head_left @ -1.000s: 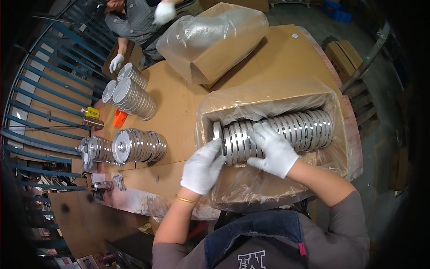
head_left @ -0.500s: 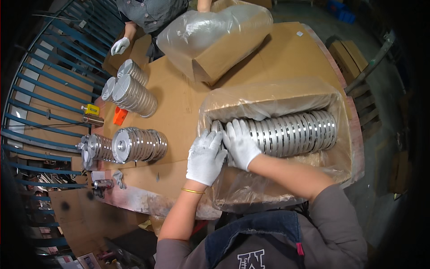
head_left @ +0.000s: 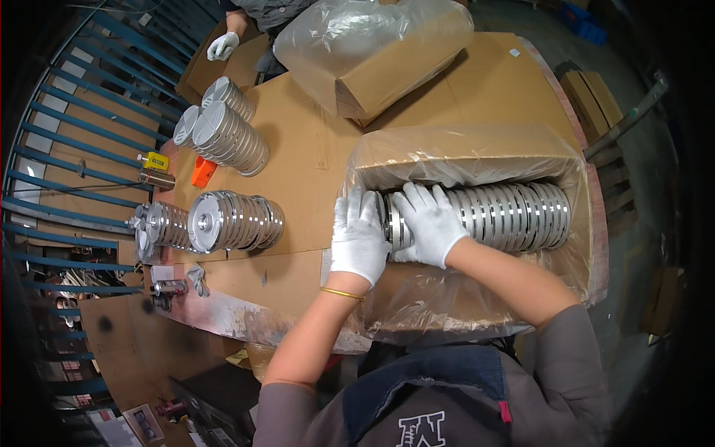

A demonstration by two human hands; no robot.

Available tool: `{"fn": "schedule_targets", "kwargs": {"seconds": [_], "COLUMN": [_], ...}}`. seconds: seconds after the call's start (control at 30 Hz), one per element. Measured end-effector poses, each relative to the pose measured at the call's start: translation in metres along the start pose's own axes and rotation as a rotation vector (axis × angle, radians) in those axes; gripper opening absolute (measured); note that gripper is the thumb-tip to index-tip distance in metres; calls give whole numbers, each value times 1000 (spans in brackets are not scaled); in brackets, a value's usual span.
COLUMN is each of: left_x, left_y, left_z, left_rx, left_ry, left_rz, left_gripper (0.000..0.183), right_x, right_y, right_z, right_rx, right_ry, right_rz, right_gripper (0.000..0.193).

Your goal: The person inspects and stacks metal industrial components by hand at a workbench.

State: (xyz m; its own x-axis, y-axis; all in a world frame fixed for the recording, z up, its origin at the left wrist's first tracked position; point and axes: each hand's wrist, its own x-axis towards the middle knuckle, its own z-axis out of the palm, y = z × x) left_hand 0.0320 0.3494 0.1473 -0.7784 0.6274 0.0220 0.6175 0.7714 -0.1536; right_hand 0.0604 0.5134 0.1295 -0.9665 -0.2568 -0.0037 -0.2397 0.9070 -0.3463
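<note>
A row of silver metal discs, each with a slotted rim, lies on its side in a cardboard box lined with clear plastic. My left hand, in a white glove, is laid against the left end of the row, fingers stretched upward side by side. Part of the end disc is hidden behind it. Across the left part of the row rests my gloved right hand, its fingers spread over the disc rims and its thumb toward the left hand. Both hands touch the discs or the plastic at that end.
Stacked discs and taller disc stacks stand on the table's left side. Near them lie an orange piece, a yellow tape measure and a can. Behind is another plastic-covered box; a co-worker's gloved hand is at the far left.
The whole view has shifted slightly. My left hand's fingers have straightened against the row's end, and my right hand has spread farther along the discs. The co-worker's hand has moved a little.
</note>
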Motion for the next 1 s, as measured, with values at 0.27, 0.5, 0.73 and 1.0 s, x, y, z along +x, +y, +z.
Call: {"fn": "schedule_targets", "kwargs": {"seconds": [0.27,0.5,0.73,1.0], "left_x": [3,8,-64,-28], "left_y": [2,9,59,46], "left_z": [0,-13,-18,64], "left_rx": [135,-72,-1644,-1746], "left_ry": [-149,-202,-339,-834], "left_rz": [92,99,-738,-1272], "left_gripper": [66,64,38,24], "right_x": [6,14,12,19], "right_y": [6,15,18,21], "right_z": [4,5,7,7], "right_rx": [-43,-42,-21,29], "right_ry": [-10,-100,-99,-131], "right_rz": [-3,0,-29,-45], "right_gripper": [92,96,97,104]}}
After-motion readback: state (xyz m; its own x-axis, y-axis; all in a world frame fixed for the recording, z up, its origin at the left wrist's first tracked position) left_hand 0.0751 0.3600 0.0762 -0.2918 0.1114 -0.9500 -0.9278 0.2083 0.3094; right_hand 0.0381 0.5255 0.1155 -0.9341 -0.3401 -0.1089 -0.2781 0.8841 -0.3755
